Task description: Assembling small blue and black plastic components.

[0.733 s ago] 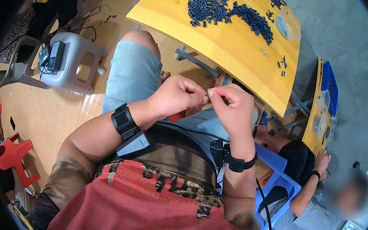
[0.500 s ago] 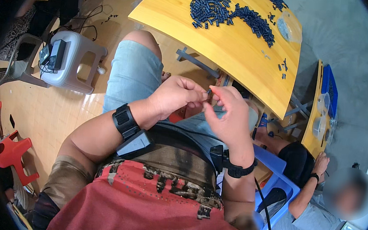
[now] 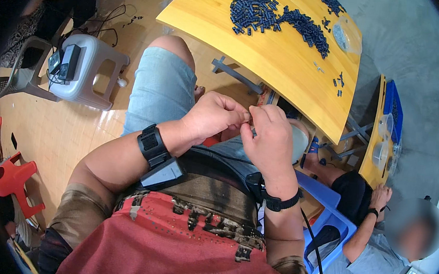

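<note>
two by two, pinching at the fingertips: with the left hand [image 3: 213,118], pressing thumb and forefinger together on a small part [image 3: 250,121], mostly hiding it between the tips; with the right hand [image 3: 274,142], bringing the forefinger close against those tips and holding the thumb lower. not being able to tell, from this view, about anything clasped by the right grip. working in mid-air over the lap [image 3: 233,148], just off the near edge of the desk [image 3: 268,60], and leaving the piles of dark parts [image 3: 253,15] lying farther back on it.

for doing this well, probably keeping the left grip firm and motionless, saving the finer movements for the right, pressing straight rather than sideways, and uncovering enough of the small part for checking its angle. ideally steadying both forearms against the body, and shifting over the desk for avoiding a drop to the floor [image 3: 74,129].

compared with half a second ago, curling the right fingers in more, narrowing the wide gap between thumb and forefinger, and covering more of the small part; leaving the left grip nearly unchanged.
</note>
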Demonstrator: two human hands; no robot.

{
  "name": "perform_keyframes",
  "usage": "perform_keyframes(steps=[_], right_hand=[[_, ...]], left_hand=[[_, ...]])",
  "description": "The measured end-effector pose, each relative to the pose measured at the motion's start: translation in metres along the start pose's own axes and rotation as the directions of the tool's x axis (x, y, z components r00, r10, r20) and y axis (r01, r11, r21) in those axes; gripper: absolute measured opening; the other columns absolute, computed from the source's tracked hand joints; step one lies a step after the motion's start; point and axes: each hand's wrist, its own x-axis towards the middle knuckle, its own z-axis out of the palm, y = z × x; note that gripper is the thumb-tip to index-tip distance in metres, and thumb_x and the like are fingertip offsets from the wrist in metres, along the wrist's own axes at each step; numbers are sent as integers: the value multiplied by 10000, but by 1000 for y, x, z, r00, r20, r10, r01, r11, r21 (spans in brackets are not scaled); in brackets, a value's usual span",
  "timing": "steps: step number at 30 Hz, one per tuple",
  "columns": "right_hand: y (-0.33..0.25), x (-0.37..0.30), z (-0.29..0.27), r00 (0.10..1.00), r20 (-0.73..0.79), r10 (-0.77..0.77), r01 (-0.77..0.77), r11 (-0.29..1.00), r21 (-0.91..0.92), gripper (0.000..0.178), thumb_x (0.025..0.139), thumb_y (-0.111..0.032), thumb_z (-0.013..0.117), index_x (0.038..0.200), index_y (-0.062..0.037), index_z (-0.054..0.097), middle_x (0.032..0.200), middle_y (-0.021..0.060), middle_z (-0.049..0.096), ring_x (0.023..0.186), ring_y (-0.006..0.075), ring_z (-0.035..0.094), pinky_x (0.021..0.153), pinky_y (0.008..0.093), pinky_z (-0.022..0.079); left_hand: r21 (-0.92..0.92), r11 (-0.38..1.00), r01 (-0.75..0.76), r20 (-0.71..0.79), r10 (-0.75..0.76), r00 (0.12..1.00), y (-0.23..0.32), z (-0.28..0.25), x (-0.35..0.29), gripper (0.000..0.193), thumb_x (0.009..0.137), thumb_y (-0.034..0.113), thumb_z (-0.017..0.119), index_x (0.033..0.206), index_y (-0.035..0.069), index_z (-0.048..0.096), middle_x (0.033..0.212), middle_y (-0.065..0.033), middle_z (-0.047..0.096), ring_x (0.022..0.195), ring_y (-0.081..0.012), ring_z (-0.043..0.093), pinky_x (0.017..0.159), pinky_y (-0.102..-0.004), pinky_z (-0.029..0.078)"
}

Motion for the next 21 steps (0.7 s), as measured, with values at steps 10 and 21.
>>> perform_keyframes(steps=[10,21], right_hand=[[14,-1,1,998,40,-56,55,998,4,140,663,-46,628,765,-8,539,765,143,504,775,322,505,691,406,432],[46,1,29,959,-206,192,-179,981,79,321,637,-55,664,943,1,588,850,132,567,804,304,553,715,363,463]], left_hand=[[49,996,68,38,-70,997,0,-2,8,118,847,114,606,853,4,649,737,-31,629,632,-76,578,565,-204,472],[-88,985,147,128,-136,982,-7,-3,54,116,882,112,544,888,15,608,812,-51,615,699,-107,576,646,-231,482]])
